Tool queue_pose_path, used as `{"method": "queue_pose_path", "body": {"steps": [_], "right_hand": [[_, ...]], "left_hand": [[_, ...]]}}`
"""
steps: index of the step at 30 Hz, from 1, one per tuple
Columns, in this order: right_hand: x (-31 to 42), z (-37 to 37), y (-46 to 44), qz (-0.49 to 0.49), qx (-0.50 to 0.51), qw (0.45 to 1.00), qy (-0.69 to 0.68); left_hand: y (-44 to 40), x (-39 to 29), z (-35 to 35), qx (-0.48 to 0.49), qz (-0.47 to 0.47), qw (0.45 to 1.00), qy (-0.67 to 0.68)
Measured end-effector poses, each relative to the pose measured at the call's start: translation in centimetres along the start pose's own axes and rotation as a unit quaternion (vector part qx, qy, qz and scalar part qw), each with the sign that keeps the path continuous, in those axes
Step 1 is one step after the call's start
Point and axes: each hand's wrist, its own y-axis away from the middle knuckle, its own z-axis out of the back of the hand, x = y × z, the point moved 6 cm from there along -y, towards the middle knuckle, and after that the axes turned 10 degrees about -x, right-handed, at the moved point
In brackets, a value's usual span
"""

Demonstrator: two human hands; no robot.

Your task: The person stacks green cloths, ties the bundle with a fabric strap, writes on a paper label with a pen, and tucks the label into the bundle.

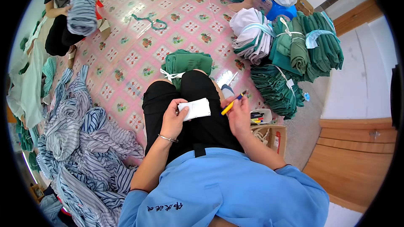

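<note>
My left hand (173, 120) is closed on a small white notepad (197, 109), held above my lap with its face up. In my right hand (240, 117) is a yellow pen (227, 108) with a dark end, gripped between the fingers and apart from the pad. Just beyond my knees lies a folded green cloth bundle (187, 62), tied with a white strip. Beside my right forearm stands a small white container (266, 117) with several pens in it.
Striped cloth (84, 143) is heaped on my left. Tied green bundles (311, 46) and a white bundle (251, 33) are stacked at the right. A cardboard box (277, 138) sits by my right elbow. Two people are farther off, one holding a striped bundle (82, 13).
</note>
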Motion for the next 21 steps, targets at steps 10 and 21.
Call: {"method": "queue_pose_path", "body": {"steps": [10,21], "right_hand": [[3.5,1.3,-1.5,0.028,-0.014,0.993,0.11],[1.6,-5.7,2.4,0.041,0.312,0.918,0.243]], "left_hand": [[1.1,-0.6,-1.0,0.046,-0.005,0.995,-0.088],[1.4,-0.2,-1.1,0.086,0.004,0.991,-0.107]]}}
